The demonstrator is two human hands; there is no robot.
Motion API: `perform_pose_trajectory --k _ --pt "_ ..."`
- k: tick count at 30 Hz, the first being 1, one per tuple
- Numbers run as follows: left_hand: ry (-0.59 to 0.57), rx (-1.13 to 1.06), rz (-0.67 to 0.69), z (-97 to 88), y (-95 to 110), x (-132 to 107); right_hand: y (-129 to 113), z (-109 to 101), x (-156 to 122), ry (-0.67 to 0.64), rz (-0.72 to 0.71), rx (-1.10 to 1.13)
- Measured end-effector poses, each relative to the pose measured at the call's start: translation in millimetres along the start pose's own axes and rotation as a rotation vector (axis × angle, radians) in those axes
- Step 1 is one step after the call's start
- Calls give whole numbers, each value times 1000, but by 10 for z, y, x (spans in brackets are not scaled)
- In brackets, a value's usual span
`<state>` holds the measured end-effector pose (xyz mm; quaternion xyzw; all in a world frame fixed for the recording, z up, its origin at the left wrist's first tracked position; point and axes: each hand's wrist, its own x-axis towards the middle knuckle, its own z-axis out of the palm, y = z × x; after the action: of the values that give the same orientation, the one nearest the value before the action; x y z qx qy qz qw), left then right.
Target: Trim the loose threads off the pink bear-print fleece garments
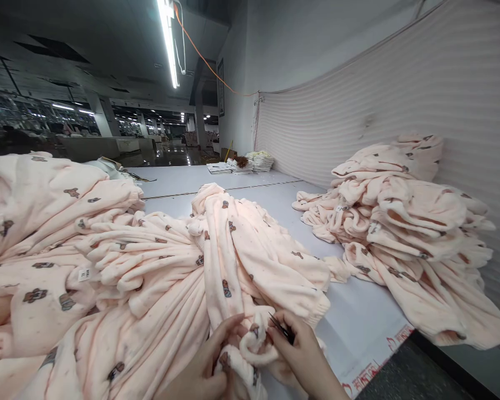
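Observation:
Near the table's front edge, my left hand (216,355) is closed on a bunched part of a pale pink fleece garment (270,250) with small brown printed figures. My right hand (295,339) is closed around small dark thread snips (282,329), their pointed tip up beside a rolled fold of the cloth. The fingers of this hand also lie against the fabric. The garment spreads away from me over the table and overlaps more of the same cloth on the left. Whether the blades touch a thread is too small to tell.
A large heap of pink garments (37,222) covers the left side, a white label (84,274) showing on it. Another pile (412,211) stands at the right, hanging over the edge of the pale table (350,316). Stacked papers (250,163) lie at the back, by a curtained wall (316,122).

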<state>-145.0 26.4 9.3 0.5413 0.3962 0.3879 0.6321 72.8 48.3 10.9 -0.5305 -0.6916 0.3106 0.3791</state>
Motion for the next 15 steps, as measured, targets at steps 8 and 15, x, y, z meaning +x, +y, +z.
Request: perform_pose_trajectory --k 8,15 --pt "666 407 332 -93 -339 -292 98 135 -360 -214 -64 -43" --pt "555 215 282 -59 -275 -390 -102 361 -372 -3 -51 212"
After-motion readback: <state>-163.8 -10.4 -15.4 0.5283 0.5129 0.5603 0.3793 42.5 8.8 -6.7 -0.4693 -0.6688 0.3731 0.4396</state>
